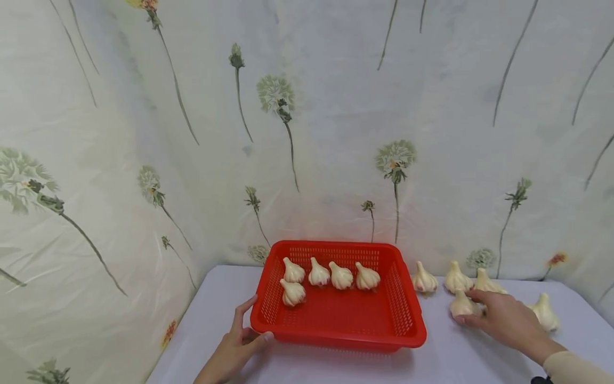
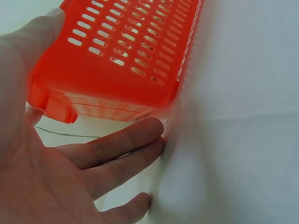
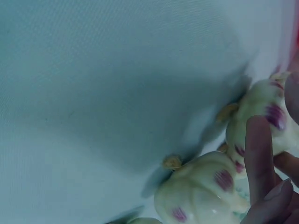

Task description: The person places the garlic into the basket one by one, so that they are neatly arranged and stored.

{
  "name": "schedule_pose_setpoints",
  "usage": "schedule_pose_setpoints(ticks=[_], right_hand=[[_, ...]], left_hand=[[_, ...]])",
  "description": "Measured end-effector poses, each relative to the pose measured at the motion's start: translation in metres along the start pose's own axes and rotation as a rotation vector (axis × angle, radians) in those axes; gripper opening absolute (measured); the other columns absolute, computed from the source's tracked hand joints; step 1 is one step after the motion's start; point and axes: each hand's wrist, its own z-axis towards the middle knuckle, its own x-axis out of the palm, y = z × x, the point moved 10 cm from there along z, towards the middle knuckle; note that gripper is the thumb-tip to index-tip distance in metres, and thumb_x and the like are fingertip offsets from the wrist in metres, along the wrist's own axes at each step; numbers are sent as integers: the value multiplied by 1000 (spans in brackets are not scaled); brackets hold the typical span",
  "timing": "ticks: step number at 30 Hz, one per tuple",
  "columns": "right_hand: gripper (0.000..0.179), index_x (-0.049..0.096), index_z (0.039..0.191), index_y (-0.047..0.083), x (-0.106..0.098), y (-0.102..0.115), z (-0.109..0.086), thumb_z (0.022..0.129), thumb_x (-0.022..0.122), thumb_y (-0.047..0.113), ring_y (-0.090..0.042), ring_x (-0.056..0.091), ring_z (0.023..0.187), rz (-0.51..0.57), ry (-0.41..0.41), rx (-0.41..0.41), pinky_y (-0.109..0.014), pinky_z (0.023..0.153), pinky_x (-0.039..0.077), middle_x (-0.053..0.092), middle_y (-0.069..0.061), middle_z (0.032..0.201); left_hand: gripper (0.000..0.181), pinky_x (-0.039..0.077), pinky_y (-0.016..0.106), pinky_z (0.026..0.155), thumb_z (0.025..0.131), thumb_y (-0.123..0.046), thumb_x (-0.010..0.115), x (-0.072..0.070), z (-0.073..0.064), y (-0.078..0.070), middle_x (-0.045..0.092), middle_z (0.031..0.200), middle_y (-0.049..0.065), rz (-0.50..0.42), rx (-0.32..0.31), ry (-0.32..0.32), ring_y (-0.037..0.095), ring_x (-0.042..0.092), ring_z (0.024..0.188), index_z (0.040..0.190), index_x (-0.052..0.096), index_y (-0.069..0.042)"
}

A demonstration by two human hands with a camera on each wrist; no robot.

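Note:
A red plastic basket (image 1: 336, 337) with slotted walls stands on the table, with several white garlic bulbs (image 1: 341, 276) lying along its back and left side. My left hand (image 1: 233, 341) holds the basket's near left corner between thumb and index finger. Its other fingers (image 2: 121, 165) extend below the rim beside the basket wall. Right of the basket, my right hand (image 1: 510, 318) grips a garlic bulb (image 1: 461, 305) between thumb and fingers. Purple streaks mark this bulb (image 3: 254, 105) in the right wrist view, and another bulb (image 3: 196, 186) lies close beside it.
More bulbs surround the right hand: one by the basket's right wall (image 1: 424, 278), two behind the hand (image 1: 457, 278), and one at the right (image 1: 545, 313). A flower-patterned curtain (image 1: 331, 133) hangs behind the white table (image 1: 211, 298) and along its left side.

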Motion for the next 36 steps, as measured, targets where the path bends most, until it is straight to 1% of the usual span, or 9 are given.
schedule_pose_setpoints(ticks=[4,7,11,13,16,22,25,32,36], right_hand=[[88,67,132,-7,7,-4,-1,78,87,60,-22,58,75,-15,6,32,-42,56,49,76,-19,99],[92,64,134,-9,12,-3,-3,78,86,61,-26,62,75,-9,5,59,-45,56,51,73,-18,89],[92,62,137,-11,14,1,-7,81,85,59,-27,61,69,-14,-23,73,-49,54,52,61,-5,68],[89,61,136,-12,15,4,-8,84,84,56,-26,59,66,-13,-39,85,-51,55,53,59,-3,65],[84,60,135,-13,19,8,-9,86,83,51,-22,51,61,-6,-29,124,-45,54,48,49,0,60],[71,63,128,-10,21,11,-10,85,83,44,-21,49,58,-22,-39,169,-36,51,37,50,0,61],[72,63,129,-8,20,10,-10,85,82,46,-23,49,58,-26,-49,172,-37,50,37,49,-1,61],[54,68,110,5,15,9,-13,87,80,52,-26,50,56,-58,-108,154,-42,46,37,52,-3,65],[55,68,114,2,14,12,-12,87,80,49,-27,49,54,-85,-142,139,-42,45,38,52,-3,63]], left_hand=[[88,54,65,101,98,-48,74,1,0,-3,79,112,10,-6,26,7,23,74,106,164,18,-33],[86,53,65,102,98,-45,74,1,0,-7,80,110,11,-6,55,10,23,75,105,164,19,-33],[86,53,65,102,99,-44,74,1,0,-9,80,109,11,-2,68,14,22,75,104,164,19,-32],[86,54,64,102,99,-45,74,0,-1,-9,80,109,11,1,65,13,21,75,103,164,19,-32],[86,55,63,101,98,-45,74,0,-2,-8,80,109,11,3,59,13,21,75,102,164,19,-32],[87,55,64,101,98,-45,74,0,-3,-8,80,112,11,-10,47,15,23,75,103,164,19,-31],[87,55,64,100,98,-45,75,-1,-3,-9,79,112,12,-8,45,11,24,75,104,164,19,-31],[88,56,63,100,98,-46,75,-1,-3,-10,80,112,11,-3,45,11,23,75,105,164,19,-31],[88,55,63,100,98,-46,75,0,-3,-8,79,111,11,-14,47,11,23,75,103,164,19,-31]])
